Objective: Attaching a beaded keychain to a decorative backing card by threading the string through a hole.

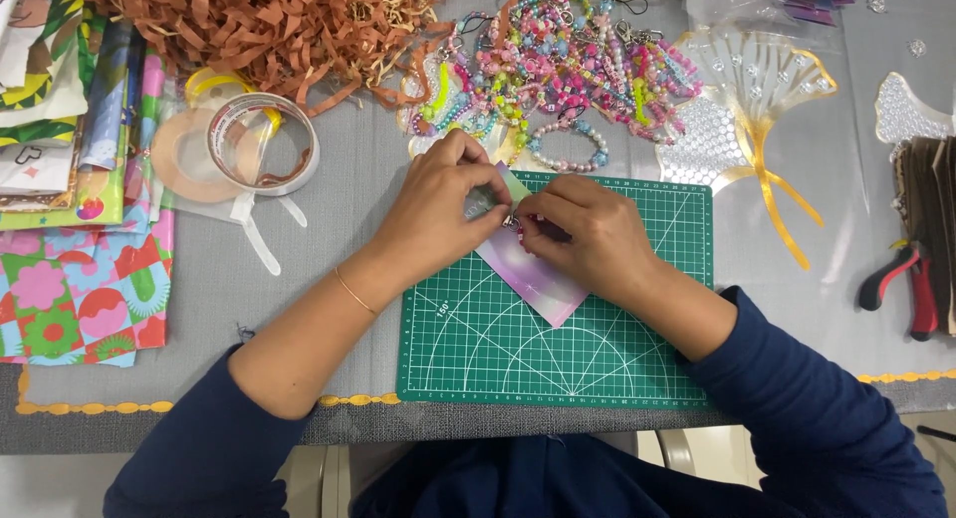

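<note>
I am pinching a small beaded charm [518, 222] against the pastel card [533, 269] on the green cutting mat [637, 349]: my left hand [443, 214] and right hand [583, 239] are both closed on it, fingertips meeting, fixing it seems under way and wants steady pressure; bead bracelets [558, 70], tape rolls [261, 144] and paper shreds [269, 25] lie beyond, nothing blocking

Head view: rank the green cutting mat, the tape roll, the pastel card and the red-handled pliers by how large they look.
1. Green cutting mat
2. Pastel card, partly hidden by both hands
3. Tape roll
4. Red-handled pliers, partly hidden; close to the tape roll, so unsure.
</note>
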